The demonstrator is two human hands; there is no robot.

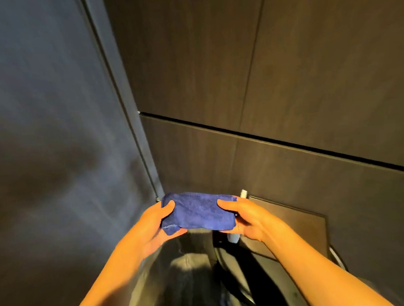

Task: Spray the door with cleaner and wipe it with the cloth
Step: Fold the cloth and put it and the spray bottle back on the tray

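A folded blue cloth (198, 212) is held level in front of me by both hands. My left hand (157, 225) grips its left end with the thumb on top. My right hand (246, 218) grips its right end, also thumb on top. A pale spray bottle shows partly behind the right hand: its tip (243, 194) above the fingers and its body (233, 237) below. I cannot tell whether the right hand holds the bottle too. The grey door (48, 116) fills the left side, its edge running down to the cloth.
Dark wood wall panels (286, 73) stand ahead and to the right, split by a horizontal gap. A dark flat plate (296, 227) and a round dark object (240, 277) lie below the right hand. The floor below is dim.
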